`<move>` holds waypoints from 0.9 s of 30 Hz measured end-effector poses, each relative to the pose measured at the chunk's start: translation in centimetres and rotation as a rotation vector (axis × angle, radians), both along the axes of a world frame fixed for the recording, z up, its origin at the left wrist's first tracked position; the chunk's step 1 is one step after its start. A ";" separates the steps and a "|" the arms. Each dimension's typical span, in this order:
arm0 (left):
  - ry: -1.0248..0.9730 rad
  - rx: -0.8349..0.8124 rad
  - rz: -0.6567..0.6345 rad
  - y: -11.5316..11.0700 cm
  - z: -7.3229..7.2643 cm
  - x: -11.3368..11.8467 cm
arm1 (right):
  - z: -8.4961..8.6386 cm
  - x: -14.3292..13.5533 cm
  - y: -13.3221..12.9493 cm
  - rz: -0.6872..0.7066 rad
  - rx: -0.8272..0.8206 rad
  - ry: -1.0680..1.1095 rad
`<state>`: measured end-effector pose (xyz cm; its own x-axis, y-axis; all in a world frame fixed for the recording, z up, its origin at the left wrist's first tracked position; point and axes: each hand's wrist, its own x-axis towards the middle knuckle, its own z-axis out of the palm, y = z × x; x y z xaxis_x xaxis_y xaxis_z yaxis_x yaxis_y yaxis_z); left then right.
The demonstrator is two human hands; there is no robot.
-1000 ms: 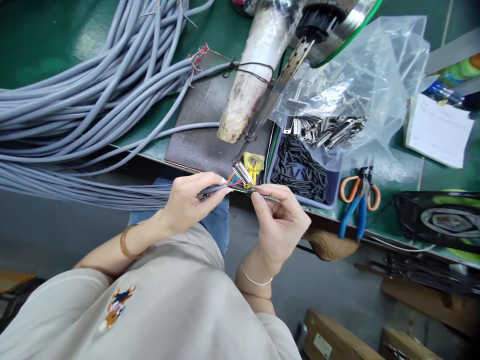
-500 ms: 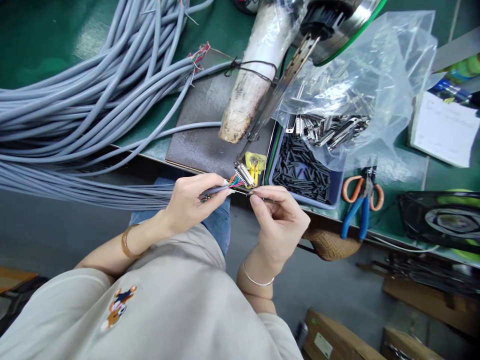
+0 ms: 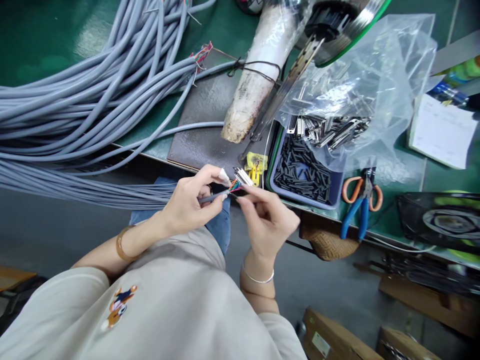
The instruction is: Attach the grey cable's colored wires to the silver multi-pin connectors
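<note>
My left hand [image 3: 189,200] is closed round the end of a grey cable [image 3: 213,197], white covering on a fingertip. Short coloured wires [image 3: 235,186] run from the cable's end to a metal multi-pin connector [image 3: 243,176]. Close by, my right hand [image 3: 268,217] pinches a small black sleeve, mostly hidden by the fingertips, against the wires just below the connector. Behind the connector, a yellow clip-like holder [image 3: 255,169] sits at the bench edge, near the soldering iron's tip [image 3: 246,150].
Coiled grey cables [image 3: 112,100] cover the left of the bench. A blue bin [image 3: 300,199] of black sleeves [image 3: 296,170] stands right of the holder, under a plastic bag [image 3: 390,85] of connectors. Pliers [image 3: 360,205], a fan [image 3: 446,220] and a solder spool [image 3: 360,30] lie beyond.
My right hand has moved left along the wires, bringing the sleeve close to the cable end. My left forefinger has lifted off, and the connector has turned slightly.
</note>
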<state>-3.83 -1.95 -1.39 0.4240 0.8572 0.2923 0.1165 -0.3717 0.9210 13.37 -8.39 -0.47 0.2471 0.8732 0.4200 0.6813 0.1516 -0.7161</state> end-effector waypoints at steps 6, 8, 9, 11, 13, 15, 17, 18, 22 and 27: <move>-0.007 0.141 -0.136 -0.2 0.9 -0.2 | 1.2 1.6 0.6 -0.054 -0.086 0.072; 0.042 0.195 -0.148 -0.2 1.0 -0.1 | 1.6 1.6 0.8 0.028 -0.181 0.084; 0.062 0.241 -0.141 -0.3 0.9 0.0 | 1.7 1.5 0.8 0.049 -0.198 0.087; 0.086 0.347 -0.103 -0.3 0.7 0.2 | 1.9 1.3 0.9 0.054 -0.201 0.089; 0.112 0.432 -0.046 -0.4 0.4 0.4 | 1.9 1.1 0.9 0.047 -0.193 0.092; 0.146 0.485 0.002 -0.5 0.3 0.7 | 1.9 1.0 0.9 0.044 -0.182 0.105; 0.150 0.500 0.017 -0.6 0.3 0.8 | 1.9 0.9 0.9 0.051 -0.174 0.143; 0.128 0.476 0.009 -0.7 0.4 0.8 | 1.9 0.9 0.9 0.058 -0.173 0.166; -0.037 0.184 -0.059 -0.6 0.9 0.6 | 1.7 0.6 1.0 0.068 -0.180 0.189; -0.122 -0.161 -0.038 0.0 1.2 0.6 | 1.4 0.4 0.6 0.010 -0.012 0.007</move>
